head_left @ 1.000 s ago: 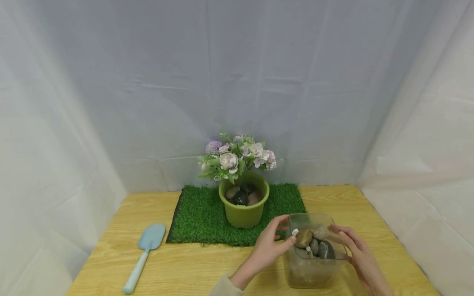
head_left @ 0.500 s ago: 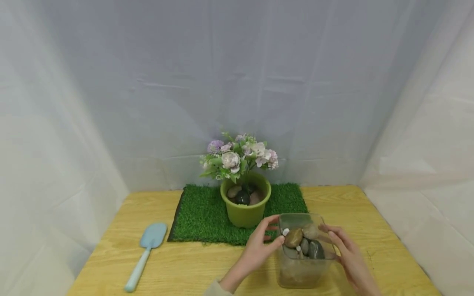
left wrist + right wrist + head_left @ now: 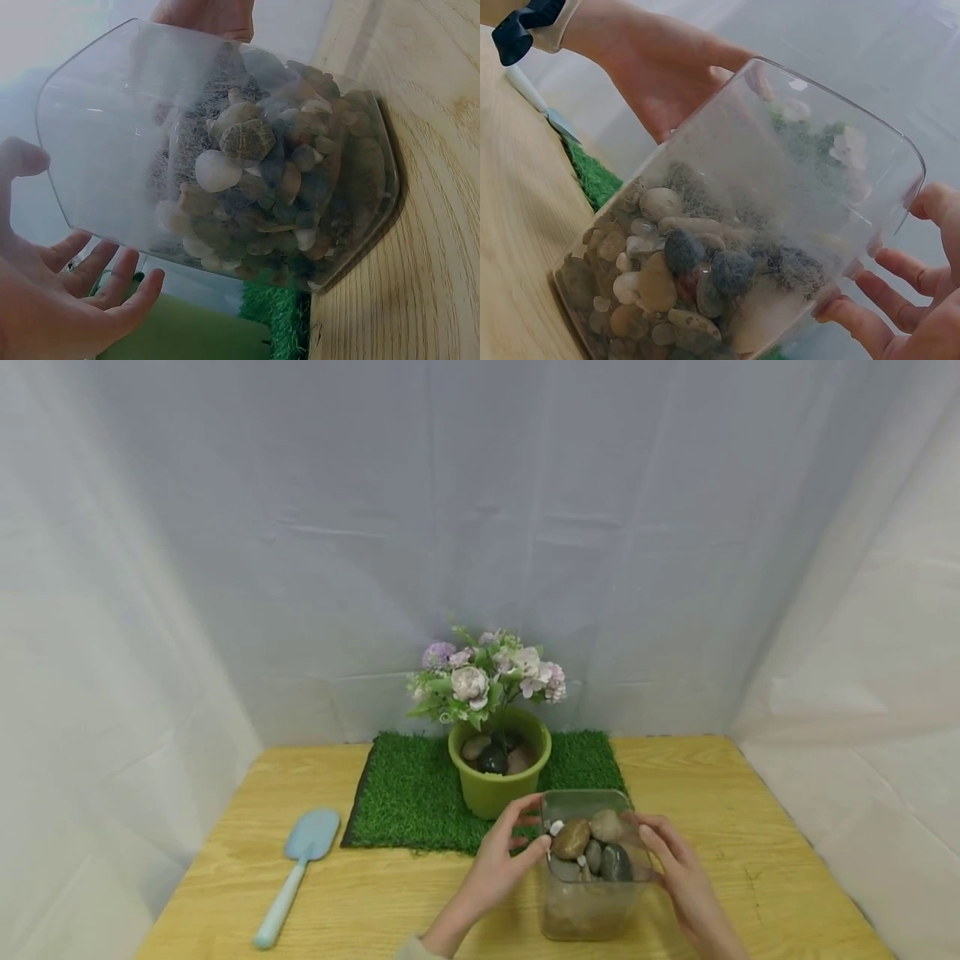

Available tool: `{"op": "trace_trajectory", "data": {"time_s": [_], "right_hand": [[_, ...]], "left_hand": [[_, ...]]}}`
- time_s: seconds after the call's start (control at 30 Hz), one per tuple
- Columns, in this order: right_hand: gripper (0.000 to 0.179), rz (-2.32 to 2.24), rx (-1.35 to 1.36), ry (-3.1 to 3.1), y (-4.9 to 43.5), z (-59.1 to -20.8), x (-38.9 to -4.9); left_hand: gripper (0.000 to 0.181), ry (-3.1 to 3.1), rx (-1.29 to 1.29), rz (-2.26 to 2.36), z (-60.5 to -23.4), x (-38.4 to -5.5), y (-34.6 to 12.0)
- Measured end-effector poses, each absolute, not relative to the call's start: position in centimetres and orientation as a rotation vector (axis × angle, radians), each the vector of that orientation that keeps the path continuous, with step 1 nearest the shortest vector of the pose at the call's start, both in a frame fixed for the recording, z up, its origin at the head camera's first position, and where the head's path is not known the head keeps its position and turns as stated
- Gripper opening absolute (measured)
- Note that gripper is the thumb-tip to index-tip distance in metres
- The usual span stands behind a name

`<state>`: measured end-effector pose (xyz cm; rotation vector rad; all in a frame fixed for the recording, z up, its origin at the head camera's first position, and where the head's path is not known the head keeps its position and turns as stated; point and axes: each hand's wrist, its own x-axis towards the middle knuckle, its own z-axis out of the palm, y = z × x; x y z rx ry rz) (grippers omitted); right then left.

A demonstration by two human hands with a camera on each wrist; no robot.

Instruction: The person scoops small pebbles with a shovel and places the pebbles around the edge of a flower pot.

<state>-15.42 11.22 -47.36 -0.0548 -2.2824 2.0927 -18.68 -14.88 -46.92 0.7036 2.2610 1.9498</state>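
A clear square container (image 3: pixel 587 914) stands upright on the wooden table, partly filled with smooth stones (image 3: pixel 573 840) in brown, grey and white. My left hand (image 3: pixel 491 864) holds its left side, thumb at the rim and fingers spread along the wall, as the left wrist view shows. On the opposite side my right hand (image 3: pixel 686 881) holds it, thumb near the rim and fingertips (image 3: pixel 832 307) against the wall. Behind the container is a green flowerpot (image 3: pixel 495 793) with pale pink and purple flowers (image 3: pixel 480 677) and several larger stones inside.
The pot stands on a green artificial grass mat (image 3: pixel 408 806), whose front right part is close behind the container. A light blue hand trowel (image 3: pixel 300 864) lies on the table (image 3: pixel 390 902) at the left. White sheets (image 3: pixel 450 527) enclose the back and sides.
Both hands have moved the container leftward along the table, bringing it nearly in front of the pot. The trowel and flowerpot keep their places.
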Motion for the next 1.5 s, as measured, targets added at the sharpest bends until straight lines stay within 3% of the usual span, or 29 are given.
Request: {"op": "trace_trajectory", "data": {"time_s": [1.5], "right_hand": [[0.037, 2.210, -0.027, -2.271, 2.6, -47.1, -17.1]], "left_hand": [[0.045, 2.427, 0.482, 2.077, -47.6, -18.4, -22.0]]}}
